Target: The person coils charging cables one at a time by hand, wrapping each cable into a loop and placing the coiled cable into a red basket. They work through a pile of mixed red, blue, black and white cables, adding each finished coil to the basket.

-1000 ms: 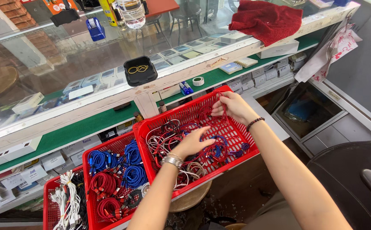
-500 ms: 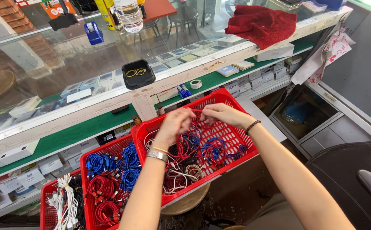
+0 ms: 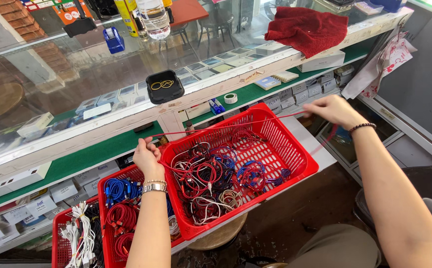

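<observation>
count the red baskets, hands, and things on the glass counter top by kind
red baskets: 3
hands, left hand and right hand, stretching a red cable: 2
red cloth: 1
black tray: 1
clear bottle: 1
total: 8

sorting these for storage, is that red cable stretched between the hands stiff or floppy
Probably floppy and light: the red cable runs straight only because the left hand and right hand pull it taut. Loose cables in the red basket lie in limp loops, so it likely tangles easily.

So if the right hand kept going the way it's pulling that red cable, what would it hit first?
The right hand is heading right and slightly up; likely the white and red patterned cloth hanging off the counter end, though depth is unclear.
</observation>
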Tool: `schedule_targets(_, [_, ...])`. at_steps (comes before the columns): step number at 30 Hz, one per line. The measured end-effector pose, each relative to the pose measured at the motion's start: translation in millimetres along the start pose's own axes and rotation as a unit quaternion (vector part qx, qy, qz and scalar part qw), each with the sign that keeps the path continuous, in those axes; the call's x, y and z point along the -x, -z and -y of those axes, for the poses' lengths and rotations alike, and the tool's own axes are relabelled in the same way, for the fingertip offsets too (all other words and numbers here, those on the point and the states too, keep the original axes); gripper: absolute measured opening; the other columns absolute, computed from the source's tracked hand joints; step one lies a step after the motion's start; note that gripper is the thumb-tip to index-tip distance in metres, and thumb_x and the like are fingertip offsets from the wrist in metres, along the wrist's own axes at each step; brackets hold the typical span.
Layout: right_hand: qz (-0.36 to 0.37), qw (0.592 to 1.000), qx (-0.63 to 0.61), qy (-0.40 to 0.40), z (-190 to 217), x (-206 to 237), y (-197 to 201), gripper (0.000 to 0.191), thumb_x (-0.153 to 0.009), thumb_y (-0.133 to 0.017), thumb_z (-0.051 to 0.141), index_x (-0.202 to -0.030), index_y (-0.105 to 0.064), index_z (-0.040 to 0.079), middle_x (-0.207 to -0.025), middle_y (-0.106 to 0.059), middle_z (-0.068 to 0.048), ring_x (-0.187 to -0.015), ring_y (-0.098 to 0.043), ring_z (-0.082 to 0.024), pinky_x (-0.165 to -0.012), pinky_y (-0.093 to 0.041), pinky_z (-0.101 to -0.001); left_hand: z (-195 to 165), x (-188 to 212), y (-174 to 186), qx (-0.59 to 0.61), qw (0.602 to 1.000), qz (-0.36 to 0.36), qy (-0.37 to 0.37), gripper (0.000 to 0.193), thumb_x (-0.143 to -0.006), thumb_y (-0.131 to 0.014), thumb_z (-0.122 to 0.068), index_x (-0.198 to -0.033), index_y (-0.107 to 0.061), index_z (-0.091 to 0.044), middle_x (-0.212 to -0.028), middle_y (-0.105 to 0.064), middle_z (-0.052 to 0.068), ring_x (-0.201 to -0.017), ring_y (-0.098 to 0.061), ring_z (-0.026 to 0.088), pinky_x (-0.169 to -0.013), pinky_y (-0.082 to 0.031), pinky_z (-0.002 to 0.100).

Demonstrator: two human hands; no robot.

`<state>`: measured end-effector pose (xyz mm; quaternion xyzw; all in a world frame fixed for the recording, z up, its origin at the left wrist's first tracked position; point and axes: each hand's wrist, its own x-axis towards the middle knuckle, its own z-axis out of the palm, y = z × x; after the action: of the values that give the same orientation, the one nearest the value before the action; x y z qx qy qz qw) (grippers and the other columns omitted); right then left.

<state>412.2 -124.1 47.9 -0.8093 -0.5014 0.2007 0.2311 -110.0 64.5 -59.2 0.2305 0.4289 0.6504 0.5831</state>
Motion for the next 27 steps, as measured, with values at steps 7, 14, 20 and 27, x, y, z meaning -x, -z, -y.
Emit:
schedule_targets(7, [-0.369, 0.846, 0.381, 0.056, 8, 17, 9, 0.037, -0.102, -0.067, 0.045, -0.099, -0.076, 0.009, -0.108, -0.070, -0.010, -0.119, -0.059, -0.031, -0.102, -0.043, -0.0493, -8, 34, -40, -0.210, 0.953, 0.214, 0.034, 0.030, -0.104, -0.057, -0.027, -0.095, -0.072, -0.002, -0.060, -0.054, -0.002, -0.045, -0.043, 0.006, -0.039, -0.028, 0.021])
schedule_targets(14, [0.138, 0.935, -0.137, 0.298, 136, 43, -141, 0.033, -0.104, -0.054, 0.025, -0.127, -0.063, 0.003, -0.119, -0.069, -0.014, -0.112, -0.065, -0.027, -0.097, -0.051, -0.0408, 24, 93, -104, -0.344, 0.796, 0.494, 0.064, 0.039, -0.104, -0.057, -0.036, -0.086, -0.071, -0.004, -0.064, -0.058, -0.004, -0.051, -0.047, 0.004, -0.046, -0.036, 0.021])
schedule_targets(20, [0.055, 0.956, -0.095, 0.274, 132, 17, -132, 0.025, -0.100, -0.055, 0.023, -0.105, -0.071, 0.004, -0.101, -0.075, -0.010, -0.098, -0.072, -0.025, -0.088, -0.055, -0.0372, 11, 80, -62, -0.287, 0.786, 0.497, 0.231, 0.039, -0.106, -0.053, -0.034, -0.088, -0.066, -0.003, -0.055, -0.042, -0.006, -0.047, -0.038, 0.006, -0.044, -0.030, 0.023])
schedule_targets(27, [-0.156, 0.953, -0.107, 0.238, 110, -13, -148, 0.024, -0.102, -0.058, 0.023, -0.107, -0.071, 0.003, -0.103, -0.071, -0.016, -0.097, -0.066, -0.035, -0.085, -0.052, -0.0416, 9, 92, -59, -0.159, 0.817, 0.474, 0.288, 0.034, -0.109, -0.049, -0.030, -0.093, -0.063, -0.003, -0.058, -0.038, -0.007, -0.052, -0.039, 0.008, -0.050, -0.033, 0.024])
